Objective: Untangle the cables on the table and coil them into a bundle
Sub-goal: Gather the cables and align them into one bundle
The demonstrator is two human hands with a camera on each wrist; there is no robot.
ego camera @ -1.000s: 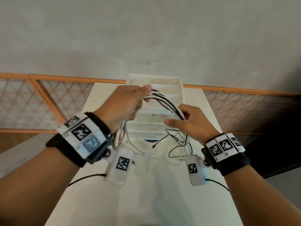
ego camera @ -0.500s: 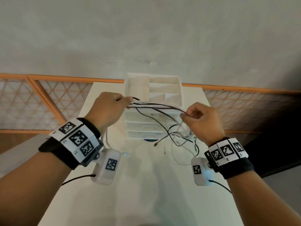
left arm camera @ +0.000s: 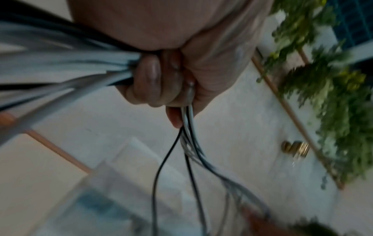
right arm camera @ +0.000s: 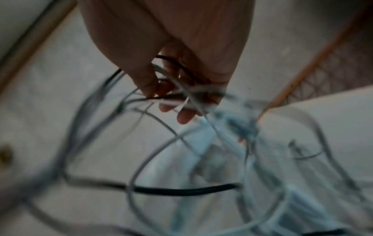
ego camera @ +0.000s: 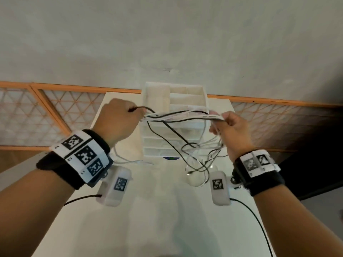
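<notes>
A bunch of thin black and white cables (ego camera: 178, 115) is stretched in the air between my two hands, above the white table (ego camera: 167, 210). My left hand (ego camera: 118, 121) grips one end in a fist; the left wrist view shows its fingers (left arm camera: 153, 76) curled tight round the cables (left arm camera: 187, 143). My right hand (ego camera: 230, 127) holds the other end, fingers curled round several strands (right arm camera: 173, 99). Loose loops (ego camera: 200, 154) hang from the right hand down towards the table.
A white plastic drawer organiser (ego camera: 174, 119) stands at the far middle of the table, right behind the cables. An orange lattice railing (ego camera: 46, 112) runs behind the table. Black leads run from the wrist cameras (ego camera: 220, 186) along both forearms.
My hands have moved apart, left going left and right going right, pulling the bunch of cables straighter between them. More loops now hang below the right hand.
</notes>
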